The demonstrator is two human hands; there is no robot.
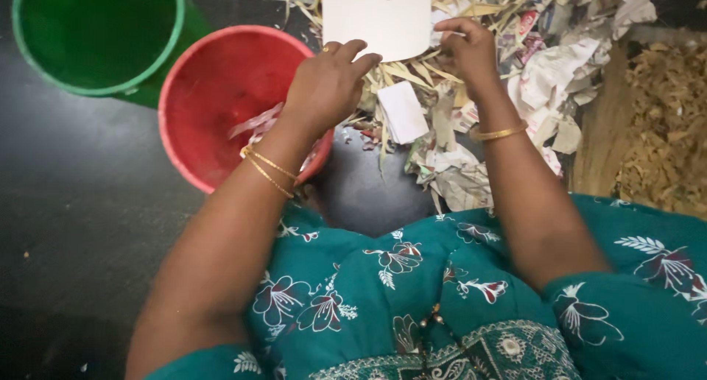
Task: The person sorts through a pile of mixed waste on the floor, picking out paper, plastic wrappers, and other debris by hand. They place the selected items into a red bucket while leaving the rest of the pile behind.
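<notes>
My left hand (328, 85) and my right hand (468, 52) both grip the lower edge of a white sheet of paper (379, 19), holding it up over a heap of crumpled paper and dry strips (508, 78). Thin gold bangles circle both wrists. A smaller white paper piece (403, 111) lies on the heap just below my hands. My left forearm crosses the rim of a red bucket (213, 93) that holds a few torn paper scraps.
A green bucket (96, 34) stands at the top left beside the red one. Dark floor (81, 203) lies on the left. Brown dry shreds (666, 122) pile up at the right. My lap in teal floral cloth (456, 299) fills the bottom.
</notes>
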